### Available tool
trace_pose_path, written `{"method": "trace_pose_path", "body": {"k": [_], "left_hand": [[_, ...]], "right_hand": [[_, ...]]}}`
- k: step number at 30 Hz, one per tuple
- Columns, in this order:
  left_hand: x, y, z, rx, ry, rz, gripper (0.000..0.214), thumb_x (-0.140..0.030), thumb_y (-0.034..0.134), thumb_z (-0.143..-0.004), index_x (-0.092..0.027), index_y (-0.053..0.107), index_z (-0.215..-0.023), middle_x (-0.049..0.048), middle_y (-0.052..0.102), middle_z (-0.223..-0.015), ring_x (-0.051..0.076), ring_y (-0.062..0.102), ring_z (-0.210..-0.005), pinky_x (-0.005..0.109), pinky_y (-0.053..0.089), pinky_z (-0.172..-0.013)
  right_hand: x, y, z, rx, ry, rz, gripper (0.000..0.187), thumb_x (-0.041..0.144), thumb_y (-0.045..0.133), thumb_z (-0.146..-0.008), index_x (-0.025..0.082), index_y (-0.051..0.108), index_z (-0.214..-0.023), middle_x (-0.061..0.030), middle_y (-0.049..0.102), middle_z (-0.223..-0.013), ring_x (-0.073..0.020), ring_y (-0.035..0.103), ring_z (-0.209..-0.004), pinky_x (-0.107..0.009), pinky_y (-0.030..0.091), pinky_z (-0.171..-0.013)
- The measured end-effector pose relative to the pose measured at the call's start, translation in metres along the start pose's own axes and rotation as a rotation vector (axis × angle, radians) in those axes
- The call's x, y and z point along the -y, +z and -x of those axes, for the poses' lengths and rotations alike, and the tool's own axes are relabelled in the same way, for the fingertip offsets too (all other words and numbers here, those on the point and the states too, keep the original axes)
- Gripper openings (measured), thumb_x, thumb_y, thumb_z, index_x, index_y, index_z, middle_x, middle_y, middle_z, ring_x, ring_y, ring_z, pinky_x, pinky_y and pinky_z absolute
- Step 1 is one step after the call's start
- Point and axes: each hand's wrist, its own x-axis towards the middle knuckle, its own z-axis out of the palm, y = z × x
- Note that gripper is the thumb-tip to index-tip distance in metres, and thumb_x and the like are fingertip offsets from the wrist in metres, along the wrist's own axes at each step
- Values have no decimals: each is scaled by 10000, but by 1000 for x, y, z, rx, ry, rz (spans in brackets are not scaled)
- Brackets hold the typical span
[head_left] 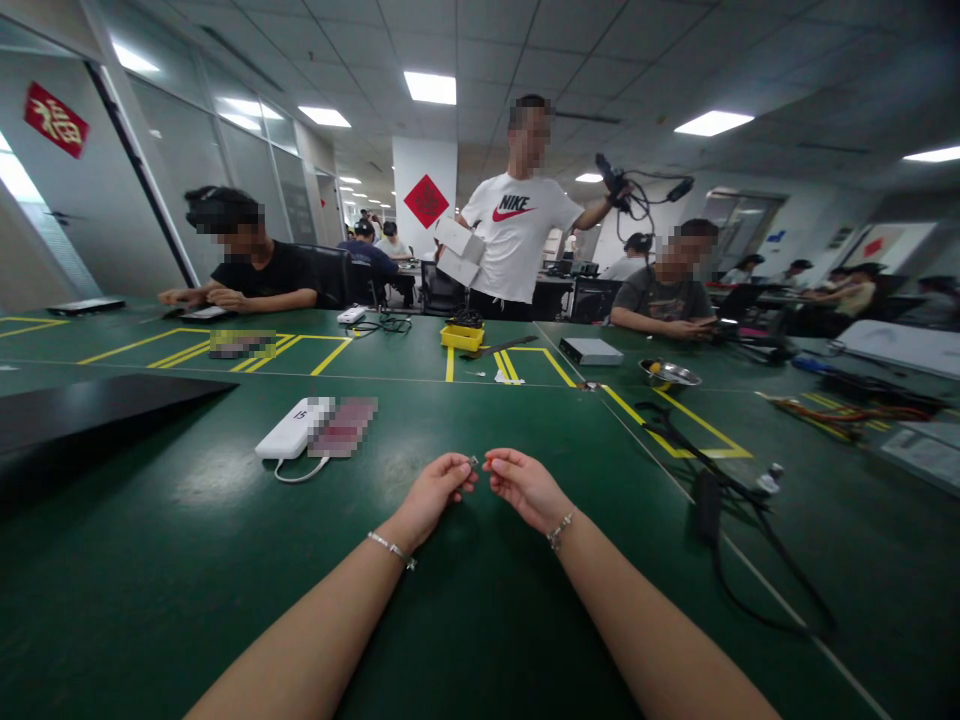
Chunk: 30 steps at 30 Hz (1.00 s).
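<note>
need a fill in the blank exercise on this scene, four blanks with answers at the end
1. The left hand and right hand are above a tabletop coloured ____.
2. On each wrist is a silvery ____.
3. The cable beside the power bank is ____.
4. The bin is ____.

Missing words: green; bracelet; white; yellow

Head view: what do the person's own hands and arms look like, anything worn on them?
The left hand and right hand are ungloved, and no sleeves show on the forearms. A thin silvery bracelet circles the left wrist; another silvery bracelet circles the right. Their finer details are too small to tell.
</note>
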Motion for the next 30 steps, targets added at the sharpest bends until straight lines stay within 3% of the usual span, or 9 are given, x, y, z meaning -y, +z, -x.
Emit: {"method": "trace_pose_path", "body": {"k": [5,13,24,30], "left_hand": [[0,-1,0,2,-4,0,204,-294,595,-635,-150,522,-761,7,571,-687,83,508,-591,181,325,-506],[2,-1,1,7,29,-39,207,-282,618,-609,-155,515,-737,-18,543,-614,86,494,-573,187,317,-504],[3,-1,0,30,38,-49,218,-234,629,-585,-165,498,-745,-23,540,-635,76,475,-561,185,316,-503],[5,-2,0,61,70,-36,202,-184,615,-595,-167,485,-748,-30,535,-660,64,460,-561,175,314,-499]], "right_hand": [[2,2,1,11,-1,4,226,329,612,-628,141,581,-748,-4,560,-631,-63,487,-540,-230,377,-567],[1,2,0,2,1,-1,214,328,610,-630,144,576,-735,2,555,-617,-63,489,-539,-227,374,-568],[0,-1,1,-8,3,32,226,174,657,-565,164,564,-770,-3,584,-732,-56,506,-574,-224,391,-607],[1,0,0,21,11,-2,197,317,594,-651,140,576,-737,8,541,-597,-52,477,-518,-215,372,-552]]}}
